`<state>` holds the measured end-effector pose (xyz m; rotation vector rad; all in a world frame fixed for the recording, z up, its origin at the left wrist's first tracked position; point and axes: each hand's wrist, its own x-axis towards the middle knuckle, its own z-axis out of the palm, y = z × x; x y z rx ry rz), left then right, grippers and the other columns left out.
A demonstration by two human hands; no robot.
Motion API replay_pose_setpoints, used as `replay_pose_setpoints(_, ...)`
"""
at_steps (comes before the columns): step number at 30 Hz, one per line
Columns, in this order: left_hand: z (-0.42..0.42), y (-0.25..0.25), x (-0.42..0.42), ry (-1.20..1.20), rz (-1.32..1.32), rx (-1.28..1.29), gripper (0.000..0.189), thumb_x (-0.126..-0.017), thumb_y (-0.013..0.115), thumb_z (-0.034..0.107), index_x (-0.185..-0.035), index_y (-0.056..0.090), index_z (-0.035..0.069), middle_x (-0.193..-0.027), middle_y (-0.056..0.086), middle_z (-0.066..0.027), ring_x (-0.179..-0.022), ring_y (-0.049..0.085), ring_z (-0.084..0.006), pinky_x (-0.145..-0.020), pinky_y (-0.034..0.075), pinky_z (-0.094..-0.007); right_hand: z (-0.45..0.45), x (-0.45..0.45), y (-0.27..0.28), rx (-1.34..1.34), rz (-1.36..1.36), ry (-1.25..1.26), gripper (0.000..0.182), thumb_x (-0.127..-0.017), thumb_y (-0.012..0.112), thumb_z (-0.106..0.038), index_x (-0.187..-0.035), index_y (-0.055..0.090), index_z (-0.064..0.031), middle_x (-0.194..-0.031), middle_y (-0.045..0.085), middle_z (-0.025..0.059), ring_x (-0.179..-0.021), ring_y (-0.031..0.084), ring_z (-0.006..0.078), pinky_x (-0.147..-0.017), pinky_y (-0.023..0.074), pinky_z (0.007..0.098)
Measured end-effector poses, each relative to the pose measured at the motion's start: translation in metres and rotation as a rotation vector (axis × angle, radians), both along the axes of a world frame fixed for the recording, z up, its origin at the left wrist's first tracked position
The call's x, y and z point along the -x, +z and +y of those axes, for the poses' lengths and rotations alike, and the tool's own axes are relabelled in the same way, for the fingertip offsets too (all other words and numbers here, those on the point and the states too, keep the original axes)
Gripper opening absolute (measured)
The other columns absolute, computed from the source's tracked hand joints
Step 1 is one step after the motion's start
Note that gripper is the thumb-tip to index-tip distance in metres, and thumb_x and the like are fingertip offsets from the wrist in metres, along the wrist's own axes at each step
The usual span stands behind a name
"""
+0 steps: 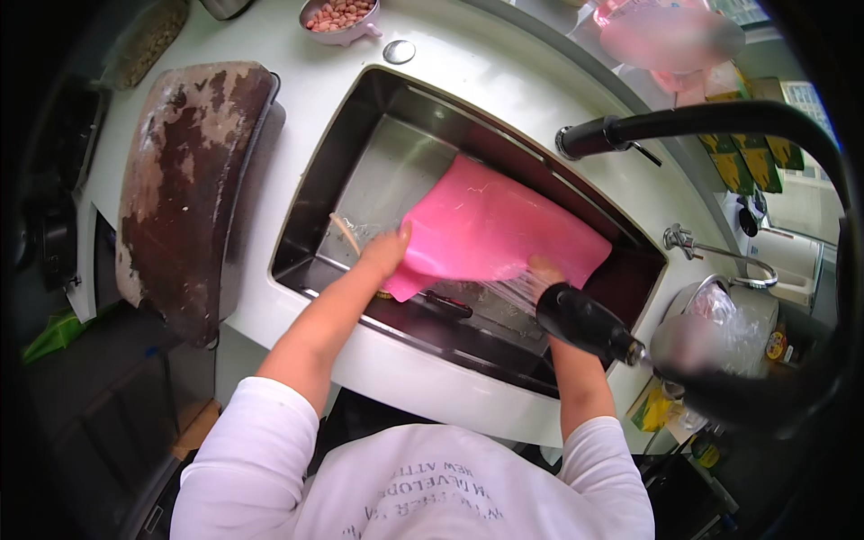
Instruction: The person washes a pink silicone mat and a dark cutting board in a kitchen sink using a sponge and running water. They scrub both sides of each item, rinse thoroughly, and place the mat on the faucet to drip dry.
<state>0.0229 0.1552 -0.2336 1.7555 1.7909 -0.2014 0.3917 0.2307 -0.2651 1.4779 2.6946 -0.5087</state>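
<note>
A wet, pink flexible mat [499, 216] is held over the dark metal sink [398, 152], wavy along its near edge. My left hand [387, 250] grips its left edge, thumb on top. At the near right edge, my right hand [545, 271] holds the mat, partly hidden by the black spray head [584, 317] of the faucet. Water jets from the spray head onto the mat's near edge. Below the mat, a dark-handled utensil [449, 304] lies in the sink. A thin, light-coloured handle [345, 233] sticks up just left of my left hand.
A large worn brown board [189, 182] stands on the counter left of the sink. Behind the sink sits a bowl of pink beans or nuts [339, 16]. The black faucet neck [709, 118] arches over the right side. A small chrome tap [682, 241] and a metal pot [702, 297] are at right.
</note>
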Motion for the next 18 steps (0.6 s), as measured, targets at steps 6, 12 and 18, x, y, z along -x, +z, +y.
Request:
replay_pose_setpoints(6, -0.003, 0.052, 0.054, 0.494, -0.369, -0.169, 0.026, -0.076, 0.055, 0.006, -0.101, 0.062, 0.004, -0.097, 0.061, -0.0228, -0.09, 0.059, -0.0375, -0.077, 0.048, -0.038, 0.019, 0.056, 0.155, -0.11, 0.255, -0.159, 0.013, -0.069, 0.057, -0.013, -0.077, 0.05, -0.0052, -0.067, 0.054, 0.0203, -0.069, 0.055, 0.0403, -0.057, 0.0412, 0.0481)
replay_pose_setpoints(12, 0.021, 0.145, 0.047, 0.805, -0.829, -0.021, 0.018, -0.084, 0.055, 0.009, -0.097, 0.065, 0.002, -0.088, 0.065, -0.0071, -0.079, 0.059, -0.0134, -0.071, 0.046, -0.0282, 0.04, 0.048, 0.254, -0.077, 0.327, -0.191, 0.018, -0.076, 0.054, -0.016, -0.089, 0.056, -0.0051, -0.069, 0.058, 0.019, -0.07, 0.058, 0.0381, -0.064, 0.0456, 0.0418)
replay_pose_setpoints(18, 0.049, 0.231, 0.069, 0.584, -0.67, -0.216, 0.017, -0.08, 0.066, 0.02, -0.084, 0.067, 0.004, -0.071, 0.063, -0.0025, -0.064, 0.056, -0.0093, -0.059, 0.045, -0.0258, 0.043, 0.034, 0.299, 0.15, 0.291, -0.302, 0.034, -0.081, 0.058, -0.036, -0.081, 0.063, -0.0023, -0.074, 0.062, 0.0194, -0.075, 0.061, 0.0335, -0.068, 0.0468, 0.0405)
